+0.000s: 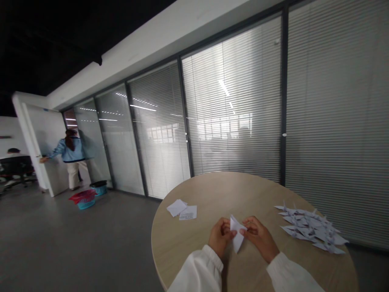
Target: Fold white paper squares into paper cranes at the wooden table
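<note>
Between my two hands is a folded piece of white paper, pointed at its top and bottom, held just above the table. My left hand grips its left side, thumb on the front face. On the right side, my right hand pinches it between thumb and fingers. A pile of folded paper cranes lies on the table to the right of my hands. Some loose white paper squares rest to the left, one with printed lines on it.
The round wooden table stands by a glass partition with blinds. Two bins, one lined in red and one in black, sit on the floor at left. A person in a blue jacket stands at an open door.
</note>
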Action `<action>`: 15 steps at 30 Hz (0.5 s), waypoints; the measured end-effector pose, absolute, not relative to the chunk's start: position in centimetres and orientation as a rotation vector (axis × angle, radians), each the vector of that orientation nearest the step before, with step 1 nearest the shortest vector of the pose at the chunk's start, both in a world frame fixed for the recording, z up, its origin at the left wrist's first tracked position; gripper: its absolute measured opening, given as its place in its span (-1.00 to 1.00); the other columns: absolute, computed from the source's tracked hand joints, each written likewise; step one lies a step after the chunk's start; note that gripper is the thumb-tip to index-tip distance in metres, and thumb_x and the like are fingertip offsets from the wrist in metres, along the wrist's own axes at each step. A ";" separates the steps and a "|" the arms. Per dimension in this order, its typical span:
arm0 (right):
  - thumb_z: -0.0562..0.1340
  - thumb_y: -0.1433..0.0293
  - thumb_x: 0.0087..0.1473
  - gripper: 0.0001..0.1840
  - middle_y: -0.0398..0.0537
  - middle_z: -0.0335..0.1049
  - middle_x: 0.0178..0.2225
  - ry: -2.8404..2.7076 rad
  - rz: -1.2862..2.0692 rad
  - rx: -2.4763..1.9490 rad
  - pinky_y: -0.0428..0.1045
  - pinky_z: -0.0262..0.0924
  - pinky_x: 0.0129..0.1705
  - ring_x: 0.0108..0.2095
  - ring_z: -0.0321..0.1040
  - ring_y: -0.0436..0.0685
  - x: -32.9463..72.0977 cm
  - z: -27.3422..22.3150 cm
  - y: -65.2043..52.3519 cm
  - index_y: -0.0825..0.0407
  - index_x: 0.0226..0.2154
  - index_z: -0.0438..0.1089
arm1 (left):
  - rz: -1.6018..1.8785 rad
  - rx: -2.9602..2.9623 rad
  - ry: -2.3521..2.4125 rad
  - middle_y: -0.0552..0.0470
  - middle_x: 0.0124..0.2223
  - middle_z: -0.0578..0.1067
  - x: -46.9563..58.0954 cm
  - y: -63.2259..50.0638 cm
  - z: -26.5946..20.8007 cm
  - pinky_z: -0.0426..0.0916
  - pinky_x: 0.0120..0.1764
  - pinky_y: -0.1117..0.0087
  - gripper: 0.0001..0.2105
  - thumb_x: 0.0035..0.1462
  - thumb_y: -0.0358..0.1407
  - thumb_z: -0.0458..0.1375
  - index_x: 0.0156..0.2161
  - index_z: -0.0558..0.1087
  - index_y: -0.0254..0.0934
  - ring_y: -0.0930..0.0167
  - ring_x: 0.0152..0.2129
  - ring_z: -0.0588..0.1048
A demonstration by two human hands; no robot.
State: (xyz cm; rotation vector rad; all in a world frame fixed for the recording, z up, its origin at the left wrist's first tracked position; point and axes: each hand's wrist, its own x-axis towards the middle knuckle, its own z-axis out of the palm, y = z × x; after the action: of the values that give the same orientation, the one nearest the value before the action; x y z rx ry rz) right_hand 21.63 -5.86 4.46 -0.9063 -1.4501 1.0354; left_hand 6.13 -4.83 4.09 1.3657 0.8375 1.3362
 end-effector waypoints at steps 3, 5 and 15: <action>0.26 0.18 -0.22 -0.64 -0.15 0.40 -0.52 -1.440 0.973 -0.935 -0.06 0.21 -0.41 -0.48 0.36 0.10 21.7 4.1 -5.6 0.01 -0.36 0.23 | 1.335 1.436 0.880 -0.01 -0.45 0.45 6.0 -5.0 4.1 0.21 -0.43 0.49 -0.72 -0.27 -0.26 0.29 -0.39 0.39 -0.34 0.44 -0.47 0.38; 0.27 0.18 -0.22 -0.63 -0.17 0.38 -0.55 -1.456 0.930 -0.961 -0.07 0.20 -0.42 -0.50 0.35 0.08 21.6 3.9 -5.4 0.01 -0.35 0.24 | 1.338 1.482 0.921 -0.01 -0.43 0.45 5.8 -5.0 4.0 0.20 -0.42 0.49 -0.71 -0.26 -0.26 0.29 -0.37 0.39 -0.34 0.43 -0.45 0.38; 0.28 0.24 -0.22 -0.59 -0.16 0.39 -0.51 -1.540 0.853 -0.926 -0.06 0.22 -0.33 -0.44 0.34 0.07 21.3 4.2 -5.8 -0.01 -0.24 0.28 | 1.330 1.342 0.927 0.08 -0.63 0.38 6.0 -4.5 3.8 0.16 -0.55 0.49 -0.68 -0.37 -0.16 0.32 -0.58 0.39 -0.40 0.52 -0.67 0.29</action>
State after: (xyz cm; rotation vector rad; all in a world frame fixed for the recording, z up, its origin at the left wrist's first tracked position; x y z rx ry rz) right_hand 21.26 -5.82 4.20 -0.9263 -1.5400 0.8534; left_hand 6.04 -4.49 3.84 1.3419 0.9273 1.3297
